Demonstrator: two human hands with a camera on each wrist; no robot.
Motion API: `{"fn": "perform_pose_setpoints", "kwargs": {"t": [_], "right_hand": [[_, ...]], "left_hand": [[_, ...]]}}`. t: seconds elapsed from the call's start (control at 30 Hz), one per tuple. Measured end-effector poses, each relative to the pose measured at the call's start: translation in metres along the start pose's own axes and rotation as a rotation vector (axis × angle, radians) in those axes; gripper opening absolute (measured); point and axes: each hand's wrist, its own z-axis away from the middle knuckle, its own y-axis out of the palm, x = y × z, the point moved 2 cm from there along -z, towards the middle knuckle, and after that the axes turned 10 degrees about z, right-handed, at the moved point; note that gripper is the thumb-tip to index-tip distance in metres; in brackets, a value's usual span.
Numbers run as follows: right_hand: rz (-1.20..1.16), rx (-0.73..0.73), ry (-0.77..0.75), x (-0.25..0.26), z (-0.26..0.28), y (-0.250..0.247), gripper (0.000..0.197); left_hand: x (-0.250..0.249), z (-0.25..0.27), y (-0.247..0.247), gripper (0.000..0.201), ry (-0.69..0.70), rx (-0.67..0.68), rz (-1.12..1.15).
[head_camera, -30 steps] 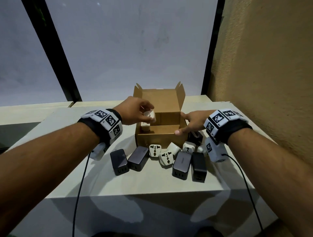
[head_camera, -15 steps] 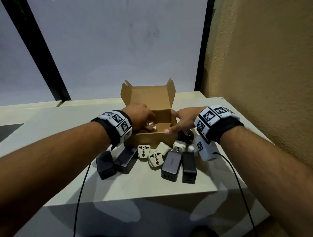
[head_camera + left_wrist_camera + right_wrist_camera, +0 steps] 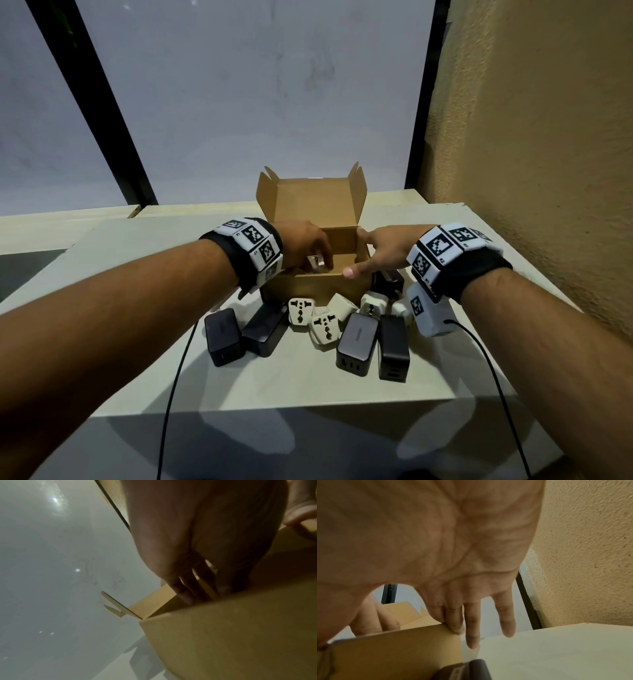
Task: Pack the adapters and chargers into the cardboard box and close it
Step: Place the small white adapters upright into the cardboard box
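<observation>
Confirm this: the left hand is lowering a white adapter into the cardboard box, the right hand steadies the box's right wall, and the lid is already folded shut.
One error: the lid is not shut. The head view shows it standing upright behind the open cardboard box. The rest holds: left hand lowers the white adapter, right hand steadies the right wall.

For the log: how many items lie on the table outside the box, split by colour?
Dark chargers: 5
White adapters: 5, one half hidden behind the right wrist camera
Total: 10, not counting the white adapter that the left hand holds inside the cardboard box.
</observation>
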Motion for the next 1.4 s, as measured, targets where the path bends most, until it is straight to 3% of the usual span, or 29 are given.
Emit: {"fn": "perform_pose_setpoints", "kwargs": {"t": [0.2,0.4,0.5,0.63,0.83,1.03,1.17,1.3,1.4], "right_hand": [[-0.001,0.007,-0.009,-0.001,0.002,0.0,0.096],[0.029,0.014,-0.015,-0.001,-0.001,-0.001,0.099],[0.009,0.023,-0.027,-0.001,0.0,0.0,0.095],[0.007,0.007,-0.019,0.0,0.002,-0.001,0.096],[0.006,0.017,0.001,0.0,0.002,-0.001,0.097],[-0.023,0.043,0.007,0.0,0.002,0.0,0.099],[-0.051,0.035,0.029,0.003,0.005,-0.002,0.098],[-0.065,0.029,0.049,0.008,0.01,-0.004,0.104],[-0.075,0.058,0.074,0.002,0.008,0.001,0.106]], "left_hand": [[0.003,-0.011,0.002,0.037,-0.082,-0.097,-0.127],[0.006,-0.014,0.0,0.046,-0.135,-0.181,-0.314],[0.005,-0.014,-0.002,0.042,-0.113,-0.218,-0.29],[0.005,-0.013,0.0,0.031,-0.181,-0.178,-0.244],[0.005,-0.011,-0.001,0.039,-0.215,-0.198,-0.285],[-0.017,0.021,-0.014,0.033,-0.023,-0.338,-0.052],[-0.03,0.056,-0.004,0.018,0.16,-0.305,0.035],[-0.031,0.09,0.005,0.014,0.185,-0.355,0.041],[-0.035,0.095,0.023,0.027,0.126,-0.238,0.047]]}}
